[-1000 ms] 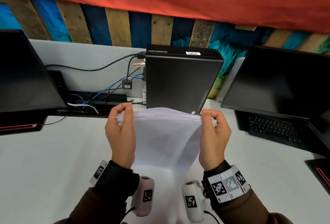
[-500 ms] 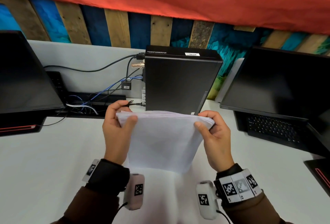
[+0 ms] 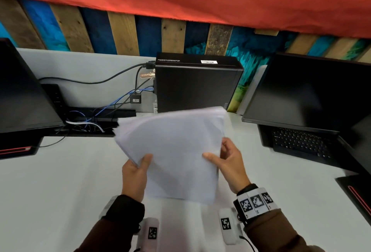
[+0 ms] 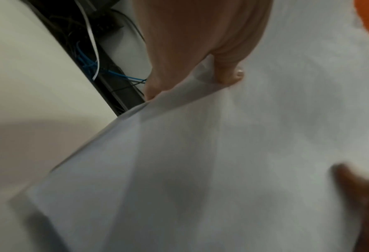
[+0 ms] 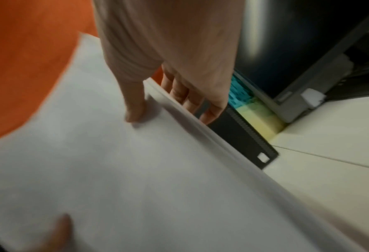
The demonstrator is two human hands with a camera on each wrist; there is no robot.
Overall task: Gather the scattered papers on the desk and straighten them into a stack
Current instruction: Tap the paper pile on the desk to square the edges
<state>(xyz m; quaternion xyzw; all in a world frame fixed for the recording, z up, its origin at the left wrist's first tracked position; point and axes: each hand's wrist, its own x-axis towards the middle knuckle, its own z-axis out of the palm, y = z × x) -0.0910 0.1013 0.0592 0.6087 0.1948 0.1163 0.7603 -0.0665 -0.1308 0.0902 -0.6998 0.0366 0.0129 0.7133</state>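
I hold the papers above the table, in front of the black computer tower. My left hand and right hand pinch opposite edges, thumbs on top. Gathering seems done; next, I'd tap the edges square.

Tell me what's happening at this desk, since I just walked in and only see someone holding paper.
A person is straightening a sheaf of white papers with both hands. The left hand pinches its left edge, thumb on top; the right hand holds the right edge, thumb on top and fingers behind. The papers are lifted above the white desk, tilted, in front of a black computer tower. The edges look roughly aligned, though motion blur hides detail.
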